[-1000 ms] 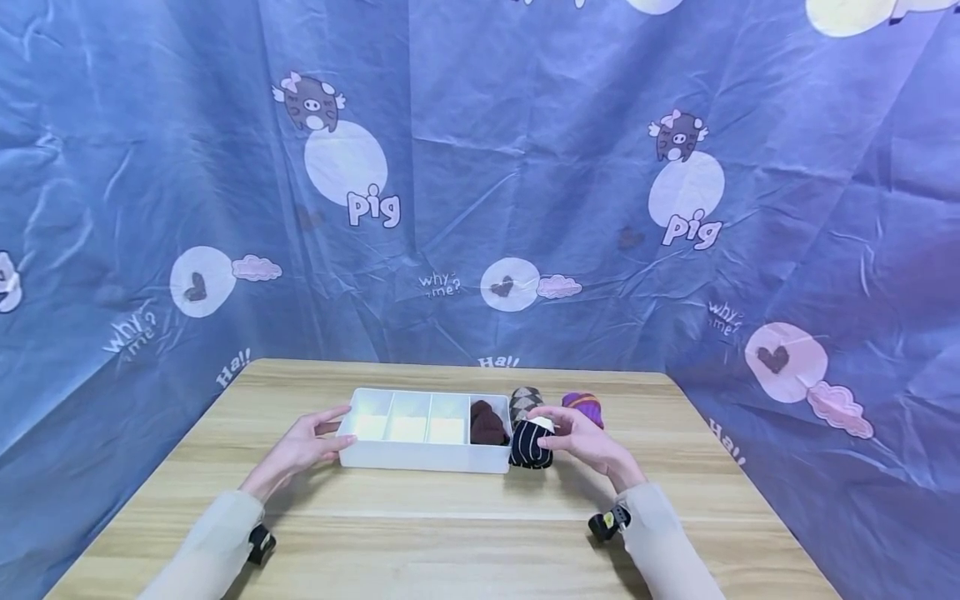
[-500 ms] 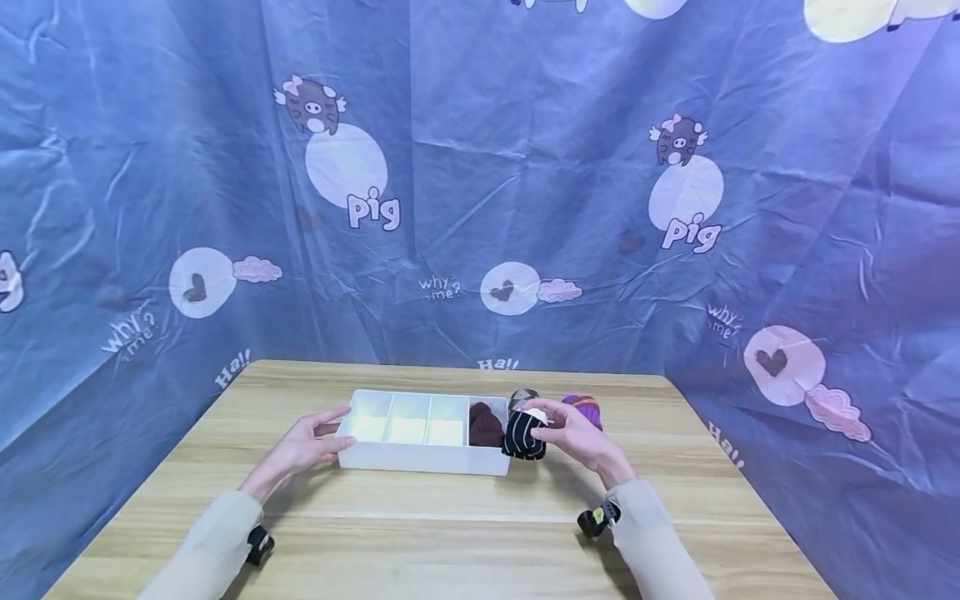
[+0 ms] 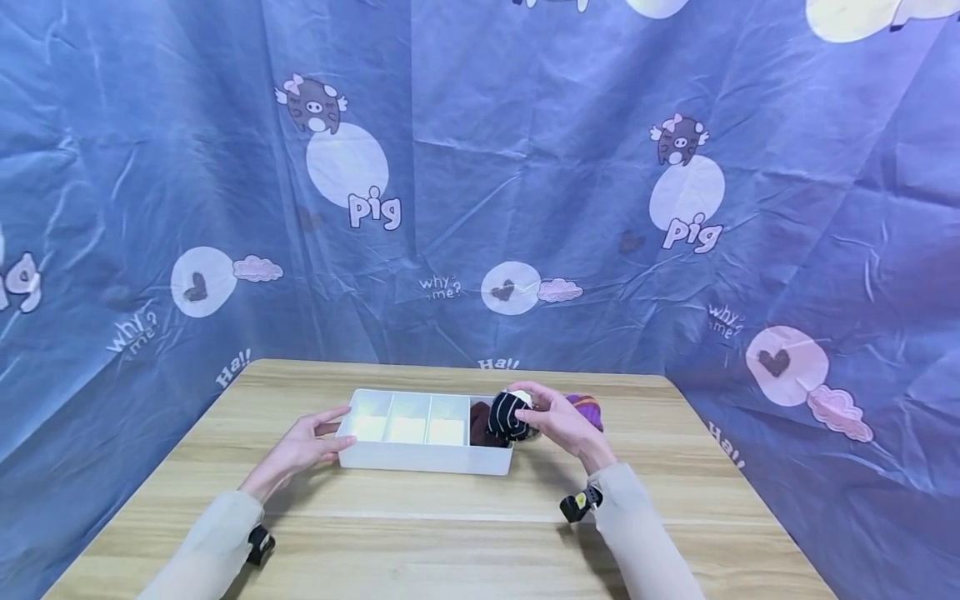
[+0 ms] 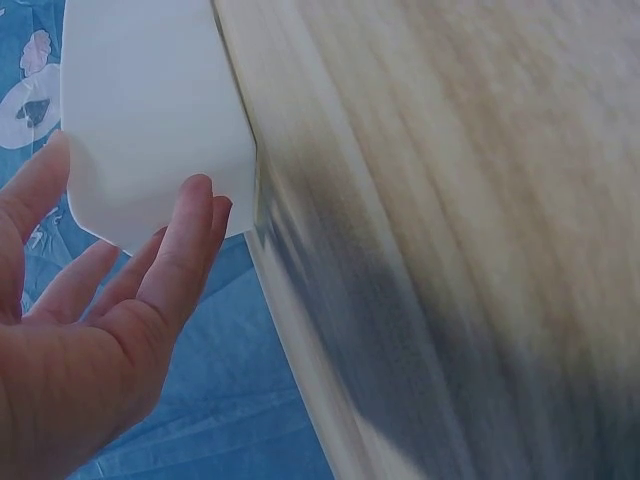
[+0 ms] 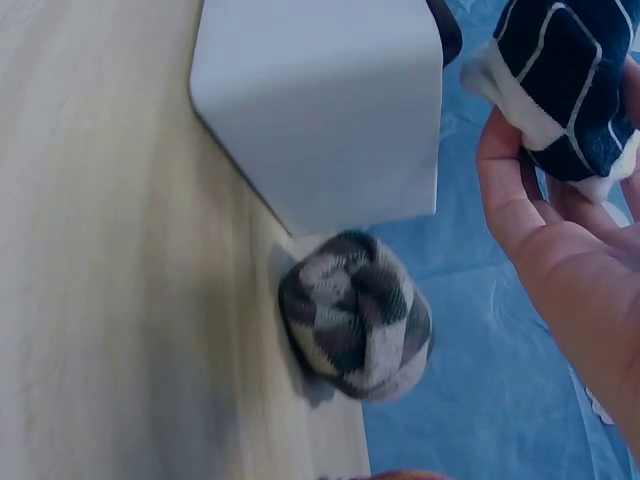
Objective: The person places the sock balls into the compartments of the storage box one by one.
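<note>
A rolled dark sock with white lines [image 3: 509, 416] is held by my right hand [image 3: 558, 421], between the thumb and fingers. It is over the right-hand compartment of a white divided box [image 3: 427, 457]. Inside that compartment lies a dark brown rolled sock [image 3: 480, 423], partly covered by the lined one. At the box's left end my left hand [image 3: 303, 443] touches the wall with fairly straight, spread fingers. In the right wrist view a checked rolled sock [image 5: 357, 315] sits on the table beside the box's right end; the head view mostly hides it.
A purple and orange striped rolled sock [image 3: 587, 410] lies on the wooden table [image 3: 420, 542], behind my right hand. The box's other compartments show bare white bottoms. A blue printed cloth [image 3: 465, 208] hangs behind the table and at its sides.
My right hand has lifted the lined sock from beside the box's right end and carried it up and left, over the right compartment. My left hand stays at the box's left end.
</note>
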`<action>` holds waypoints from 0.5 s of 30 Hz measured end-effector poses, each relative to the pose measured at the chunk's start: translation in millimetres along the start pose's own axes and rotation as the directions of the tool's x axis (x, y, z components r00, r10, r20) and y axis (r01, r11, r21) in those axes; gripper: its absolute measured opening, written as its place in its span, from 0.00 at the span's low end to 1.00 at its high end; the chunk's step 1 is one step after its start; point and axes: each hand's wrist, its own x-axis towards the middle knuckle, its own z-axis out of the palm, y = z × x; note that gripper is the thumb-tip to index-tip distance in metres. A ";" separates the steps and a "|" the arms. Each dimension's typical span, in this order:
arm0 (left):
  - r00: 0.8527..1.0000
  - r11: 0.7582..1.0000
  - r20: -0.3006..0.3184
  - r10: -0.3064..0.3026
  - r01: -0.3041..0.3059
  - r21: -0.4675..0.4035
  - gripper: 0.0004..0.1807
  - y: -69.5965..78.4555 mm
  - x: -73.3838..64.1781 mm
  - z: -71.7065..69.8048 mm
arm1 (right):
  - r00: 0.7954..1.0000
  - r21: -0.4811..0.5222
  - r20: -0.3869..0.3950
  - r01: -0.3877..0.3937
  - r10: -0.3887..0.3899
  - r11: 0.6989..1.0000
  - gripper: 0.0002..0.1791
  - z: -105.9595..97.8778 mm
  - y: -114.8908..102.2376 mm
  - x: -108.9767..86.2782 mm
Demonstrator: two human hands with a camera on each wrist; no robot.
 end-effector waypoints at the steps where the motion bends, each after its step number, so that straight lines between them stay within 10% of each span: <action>1: 1.000 1.000 -0.003 -0.002 0.002 -0.004 0.43 0.2 -0.5 0.5 | 1.000 0.005 -0.008 -0.002 0.003 1.000 0.24 1.6 -0.8 2.3; 15: 1.000 1.000 -0.010 -0.015 0.015 -0.006 0.42 0.3 -4.5 3.5 | 0.997 -0.115 -0.056 -0.054 0.048 0.992 0.28 29.4 -6.1 32.7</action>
